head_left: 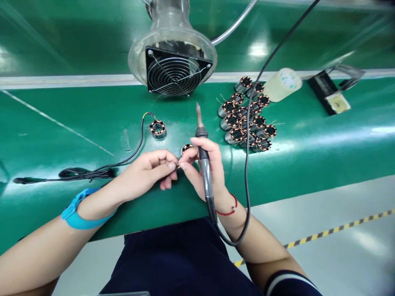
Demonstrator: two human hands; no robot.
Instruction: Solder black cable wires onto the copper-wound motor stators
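Holding at bench (70,213) front edge | I see left hand (145,174) pinching stator (187,149) against right fingertips | right hand (203,168) gripping soldering iron (202,154), tip up, clear | next calls for lowering tip to stator

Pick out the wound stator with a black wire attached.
The copper-wound stator flat on the green bench, beyond the left hand: a black lead runs from it; the stators heaped at right have none.
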